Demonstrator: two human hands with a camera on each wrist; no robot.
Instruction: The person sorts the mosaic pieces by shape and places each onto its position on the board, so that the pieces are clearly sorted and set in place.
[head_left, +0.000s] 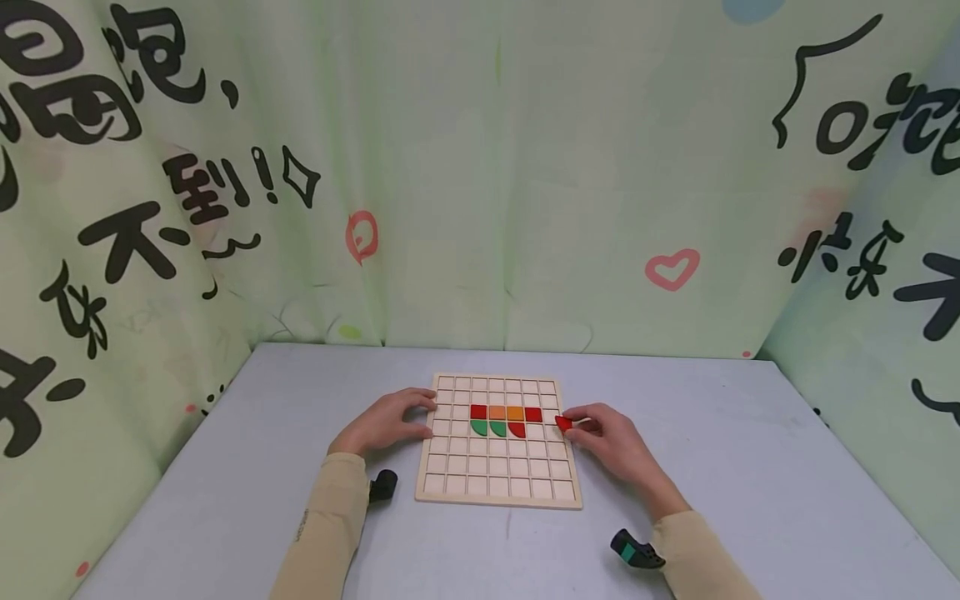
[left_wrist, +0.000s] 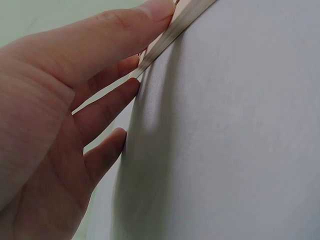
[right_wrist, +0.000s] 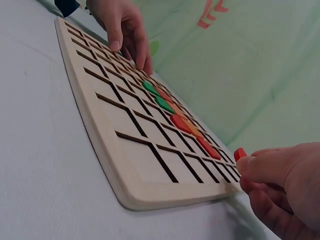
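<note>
A wooden grid board (head_left: 498, 502) lies flat on the table. Across one of its rows run a red square (head_left: 478, 412), two orange squares (head_left: 506, 412) and another red square (head_left: 533, 414). Directly below sit two green quarter-circle pieces (head_left: 478, 427) and a red quarter-circle piece (head_left: 517, 430). My left hand (head_left: 386, 419) touches the board's left edge, thumb and fingers spread along it. Over the right edge, my right hand (head_left: 611, 437) pinches a red piece (right_wrist: 240, 153) between thumb and fingertips; its rounded side shows in the head view, the rest hidden by fingers.
The white table (head_left: 300, 375) extends around the board. A printed curtain (head_left: 562, 208) hangs behind it and on both sides. Black wrist devices (head_left: 637, 550) are worn near both sleeves.
</note>
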